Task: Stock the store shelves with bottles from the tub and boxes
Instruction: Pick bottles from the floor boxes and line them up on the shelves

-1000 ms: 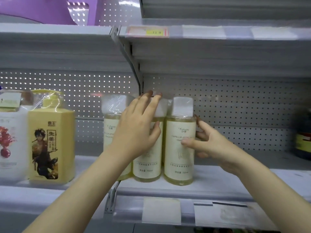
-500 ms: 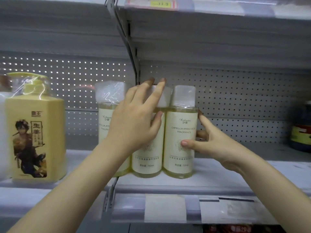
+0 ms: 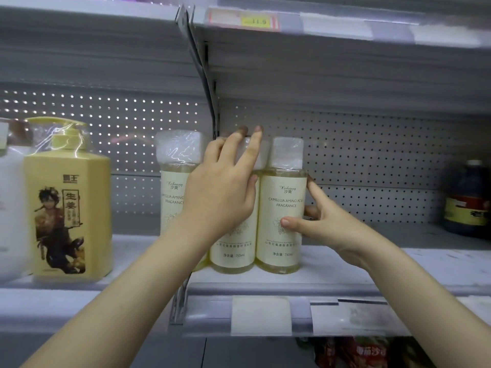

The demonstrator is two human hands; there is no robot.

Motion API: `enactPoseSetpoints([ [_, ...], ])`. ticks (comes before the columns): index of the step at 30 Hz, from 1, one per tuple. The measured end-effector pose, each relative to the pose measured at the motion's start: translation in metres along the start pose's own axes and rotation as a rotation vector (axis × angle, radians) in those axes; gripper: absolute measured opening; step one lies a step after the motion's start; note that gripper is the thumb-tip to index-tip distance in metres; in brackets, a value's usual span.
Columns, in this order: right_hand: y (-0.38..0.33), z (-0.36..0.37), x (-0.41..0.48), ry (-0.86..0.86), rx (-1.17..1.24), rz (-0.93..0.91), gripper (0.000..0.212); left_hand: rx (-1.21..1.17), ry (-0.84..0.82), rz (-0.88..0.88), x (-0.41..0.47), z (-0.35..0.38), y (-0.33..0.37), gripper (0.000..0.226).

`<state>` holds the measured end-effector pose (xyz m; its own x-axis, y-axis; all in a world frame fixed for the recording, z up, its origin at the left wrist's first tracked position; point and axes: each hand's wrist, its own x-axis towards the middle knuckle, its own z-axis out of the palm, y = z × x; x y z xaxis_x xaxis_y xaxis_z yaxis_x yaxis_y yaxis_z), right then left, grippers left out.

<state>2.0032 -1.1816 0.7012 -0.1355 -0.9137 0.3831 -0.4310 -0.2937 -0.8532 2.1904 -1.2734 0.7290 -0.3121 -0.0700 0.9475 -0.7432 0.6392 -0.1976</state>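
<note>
Both hands are up at the grey metal shelf (image 3: 345, 272)!
The left hand (image 3: 223, 197) lies straight-fingered, grip slack, over the middle pale-yellow clear plastic bottle (image 3: 233, 251) standing there; the right hand (image 3: 326, 224) clasps the right-end pale-yellow bottle (image 3: 281, 197), thumb in front, fingers behind.

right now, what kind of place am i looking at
Most likely a shop aisle: a metal shelf with a pegboard back, a price tag on the edge above, and matching sealed bottles in a row, the right hand gripping the end bottle.
</note>
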Motion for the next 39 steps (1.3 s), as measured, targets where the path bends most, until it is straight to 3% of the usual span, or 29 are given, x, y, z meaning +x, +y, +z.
enactPoseSetpoints([
  [8, -0.01, 0.006, -0.009, -0.061, -0.206, 0.069, 0.088, -0.167, -0.209, -0.069, -0.001, -0.01, 0.005, 0.073],
  [11, -0.015, 0.014, -0.019, 0.13, -0.356, 0.012, 0.088, -0.349, -0.289, -0.085, -0.004, -0.02, 0.003, 0.086],
  [13, -0.017, 0.022, -0.025, 0.266, -0.342, -0.022, 0.094, -0.404, -0.256, -0.083, -0.013, -0.031, 0.002, 0.088],
  [19, -0.049, 0.064, -0.056, 0.373, -0.319, -0.272, 0.058, -0.546, -0.258, -0.136, -0.047, -0.075, -0.02, 0.076],
  [23, -0.076, 0.1, -0.075, 0.376, -0.178, -0.317, 0.045, -0.753, -0.278, -0.271, -0.061, -0.117, -0.044, 0.068],
  [30, -0.115, 0.164, -0.116, 0.405, 0.077, -0.376, 0.044, -1.16, -0.268, -0.507, -0.092, -0.177, -0.069, 0.061],
  [39, -0.124, 0.222, -0.175, 0.436, 0.329, -0.321, 0.049, -1.391, -0.283, -0.575, -0.14, -0.227, -0.066, 0.046],
])
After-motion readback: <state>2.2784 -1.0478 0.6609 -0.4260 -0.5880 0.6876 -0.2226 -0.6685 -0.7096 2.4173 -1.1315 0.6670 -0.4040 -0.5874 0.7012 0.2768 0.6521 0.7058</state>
